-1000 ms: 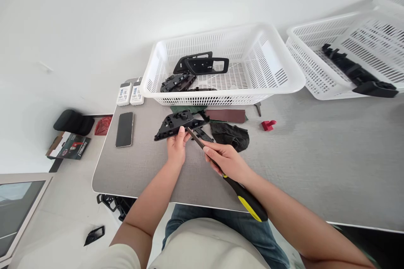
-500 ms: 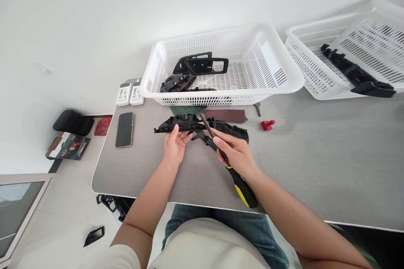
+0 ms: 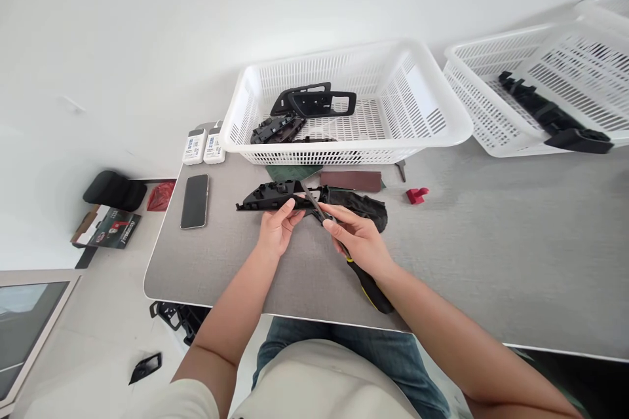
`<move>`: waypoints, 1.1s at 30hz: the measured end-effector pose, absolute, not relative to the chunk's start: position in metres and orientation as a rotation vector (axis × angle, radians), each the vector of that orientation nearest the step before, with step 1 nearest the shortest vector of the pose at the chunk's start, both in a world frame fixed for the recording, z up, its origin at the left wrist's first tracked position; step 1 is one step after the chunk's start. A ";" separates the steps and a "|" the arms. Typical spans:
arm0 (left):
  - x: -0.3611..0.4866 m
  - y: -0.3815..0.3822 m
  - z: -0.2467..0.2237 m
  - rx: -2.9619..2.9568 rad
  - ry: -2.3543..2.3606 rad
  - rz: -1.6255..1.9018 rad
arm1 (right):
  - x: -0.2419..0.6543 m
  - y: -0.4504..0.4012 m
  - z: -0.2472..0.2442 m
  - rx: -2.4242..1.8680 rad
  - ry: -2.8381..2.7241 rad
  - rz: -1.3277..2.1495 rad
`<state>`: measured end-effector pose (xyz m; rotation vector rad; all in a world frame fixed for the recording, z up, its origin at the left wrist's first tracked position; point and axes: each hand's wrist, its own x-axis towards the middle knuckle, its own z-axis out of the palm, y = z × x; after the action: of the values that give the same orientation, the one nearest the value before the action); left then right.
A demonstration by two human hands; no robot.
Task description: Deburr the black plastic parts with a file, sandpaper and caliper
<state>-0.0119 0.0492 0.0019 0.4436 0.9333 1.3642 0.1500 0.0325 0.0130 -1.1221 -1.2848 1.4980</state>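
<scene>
My left hand (image 3: pixel 278 230) pinches a long black plastic trim part (image 3: pixel 268 195) by its near edge, tilted above the table. In my right hand (image 3: pixel 362 240) is a file with a black and yellow handle (image 3: pixel 372 289), gripped along its metal shaft. The file's tip reaches the right-hand section of the trim part and seems to touch it. Behind my right hand lies a crumpled black cloth-like item (image 3: pixel 361 205). Another dark object under the file is mostly hidden by my fingers.
A white basket (image 3: pixel 344 156) with black trim parts stands behind my hands. Another basket (image 3: pixel 474 108) is at right. Brown sandpaper (image 3: pixel 350 180), green sheet (image 3: pixel 289 172), red piece (image 3: pixel 417 196), small dark tool (image 3: pixel 401 171), phone (image 3: pixel 195 201) and white chargers (image 3: pixel 213 146) lie on the table.
The file has shifted left and slightly up along the trim part, and its handle has turned. My left thumb has moved right along the part, which sits slightly further left.
</scene>
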 end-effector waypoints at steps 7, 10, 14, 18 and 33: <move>-0.010 0.049 0.004 0.453 0.958 1.399 | 0.151 0.032 0.011 -1.129 -1.344 1.532; -0.010 0.049 0.003 0.523 0.974 1.542 | 0.155 0.033 0.012 -1.212 -1.498 1.344; -0.007 0.047 -0.002 0.646 1.035 1.623 | 0.157 0.032 0.011 -1.237 -1.805 0.955; -0.005 0.045 -0.004 0.661 1.059 1.643 | 0.154 0.030 0.009 -1.198 -1.990 0.773; -0.005 0.046 0.001 0.597 1.056 1.672 | 0.153 0.030 0.007 -1.234 -2.019 0.617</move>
<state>-0.0046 0.0463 0.0013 0.5969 1.0561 1.6723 0.1531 0.0300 0.0072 -1.2337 -2.0186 0.6168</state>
